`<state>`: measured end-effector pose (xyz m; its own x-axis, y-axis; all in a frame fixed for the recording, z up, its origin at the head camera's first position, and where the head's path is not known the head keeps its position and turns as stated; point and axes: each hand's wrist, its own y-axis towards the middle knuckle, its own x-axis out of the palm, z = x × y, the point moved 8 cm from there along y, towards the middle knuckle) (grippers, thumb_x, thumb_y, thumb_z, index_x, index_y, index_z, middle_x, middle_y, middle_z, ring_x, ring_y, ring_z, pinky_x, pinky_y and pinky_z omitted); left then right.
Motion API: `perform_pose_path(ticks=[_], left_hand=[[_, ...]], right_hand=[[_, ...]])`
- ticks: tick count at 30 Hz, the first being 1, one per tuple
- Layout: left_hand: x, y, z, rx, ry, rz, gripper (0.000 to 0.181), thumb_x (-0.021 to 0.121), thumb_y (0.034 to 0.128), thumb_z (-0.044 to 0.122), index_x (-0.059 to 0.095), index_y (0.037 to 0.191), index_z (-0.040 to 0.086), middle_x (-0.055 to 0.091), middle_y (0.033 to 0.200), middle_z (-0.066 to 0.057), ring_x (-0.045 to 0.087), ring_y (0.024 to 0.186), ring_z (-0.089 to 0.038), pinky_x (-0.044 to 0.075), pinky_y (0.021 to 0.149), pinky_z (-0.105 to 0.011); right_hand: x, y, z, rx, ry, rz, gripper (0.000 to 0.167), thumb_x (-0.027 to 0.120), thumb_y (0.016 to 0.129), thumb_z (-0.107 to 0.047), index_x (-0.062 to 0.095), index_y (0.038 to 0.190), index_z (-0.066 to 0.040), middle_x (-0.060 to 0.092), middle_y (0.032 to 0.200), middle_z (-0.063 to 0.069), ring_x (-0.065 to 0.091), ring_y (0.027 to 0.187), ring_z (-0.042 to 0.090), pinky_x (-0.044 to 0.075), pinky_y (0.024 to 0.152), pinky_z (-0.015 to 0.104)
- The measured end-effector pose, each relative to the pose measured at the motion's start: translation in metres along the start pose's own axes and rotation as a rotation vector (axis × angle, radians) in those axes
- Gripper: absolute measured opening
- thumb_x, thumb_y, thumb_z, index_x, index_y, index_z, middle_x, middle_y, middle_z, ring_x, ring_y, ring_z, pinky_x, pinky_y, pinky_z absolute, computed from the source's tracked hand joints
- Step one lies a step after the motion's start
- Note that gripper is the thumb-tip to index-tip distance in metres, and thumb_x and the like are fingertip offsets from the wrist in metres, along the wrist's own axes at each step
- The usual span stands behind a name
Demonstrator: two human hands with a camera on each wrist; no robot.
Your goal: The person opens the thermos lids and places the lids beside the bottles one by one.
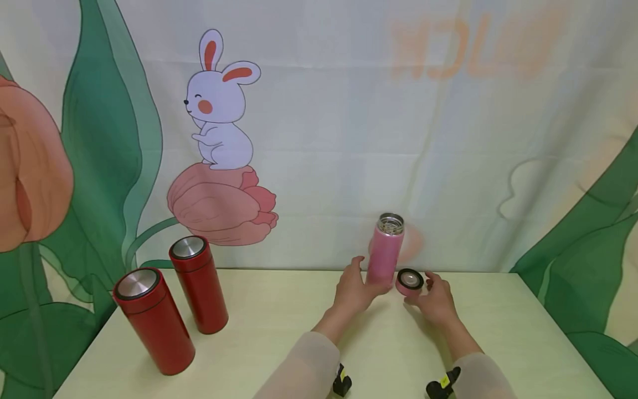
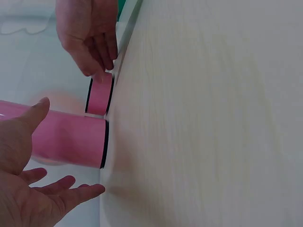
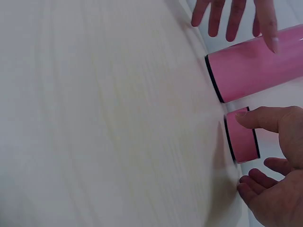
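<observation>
A pink thermos bottle point(image 1: 385, 252) stands upright at the table's back edge, its steel mouth uncovered. Beside its base, on the right, sits the pink lid point(image 1: 410, 282) with black rims. My left hand point(image 1: 353, 291) is around the lower bottle, thumb in front and fingers spread; in the left wrist view those fingers point(image 2: 71, 191) are extended and apart from the bottle. At the lid is my right hand point(image 1: 437, 302). Its thumb point(image 3: 262, 118) lies against or just over the lid in the right wrist view, while the other fingers are apart from it.
Two red thermos bottles with steel-topped lids stand on the left: a wider one point(image 1: 154, 321) in front and a slimmer one point(image 1: 201, 288) behind. A printed curtain point(image 1: 319, 138) hangs behind the pale wooden table point(image 1: 269, 310).
</observation>
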<state>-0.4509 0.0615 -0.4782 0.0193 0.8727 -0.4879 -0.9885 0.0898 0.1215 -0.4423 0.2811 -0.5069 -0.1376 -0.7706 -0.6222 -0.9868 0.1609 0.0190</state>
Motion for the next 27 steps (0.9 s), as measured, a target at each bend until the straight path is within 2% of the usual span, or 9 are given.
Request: perform_pose_path(ticks=[7, 17, 27], left_hand=[[-0.024, -0.029, -0.004, 0.007, 0.069, -0.034, 0.084, 0.085, 0.0827, 0.048, 0.048, 0.146, 0.007, 0.059, 0.143, -0.015, 0.059, 0.129, -0.034, 0.052, 0.103, -0.051], [-0.069, -0.076, -0.020, -0.024, 0.092, -0.055, 0.081, 0.084, 0.0824, 0.050, 0.051, 0.145, 0.012, 0.059, 0.142, -0.014, 0.059, 0.127, -0.036, 0.050, 0.101, -0.055], [-0.109, -0.119, -0.035, -0.027, 0.120, -0.026, 0.078, 0.082, 0.0828, 0.055, 0.052, 0.143, 0.015, 0.059, 0.143, -0.011, 0.059, 0.128, -0.037, 0.049, 0.102, -0.055]], right_hand=[[-0.006, -0.023, 0.001, 0.059, 0.043, -0.027, 0.087, 0.080, 0.087, -0.019, 0.031, 0.156, 0.004, 0.033, 0.152, 0.033, 0.038, 0.142, 0.049, 0.038, 0.115, 0.060], [0.001, -0.065, -0.027, 0.021, 0.104, -0.029, 0.071, 0.076, 0.091, -0.018, 0.040, 0.148, 0.003, 0.041, 0.146, 0.028, 0.044, 0.138, 0.045, 0.042, 0.111, 0.058], [0.024, -0.094, -0.055, -0.049, 0.160, -0.065, 0.061, 0.079, 0.089, -0.016, 0.048, 0.140, 0.000, 0.049, 0.140, 0.024, 0.049, 0.133, 0.042, 0.044, 0.110, 0.055]])
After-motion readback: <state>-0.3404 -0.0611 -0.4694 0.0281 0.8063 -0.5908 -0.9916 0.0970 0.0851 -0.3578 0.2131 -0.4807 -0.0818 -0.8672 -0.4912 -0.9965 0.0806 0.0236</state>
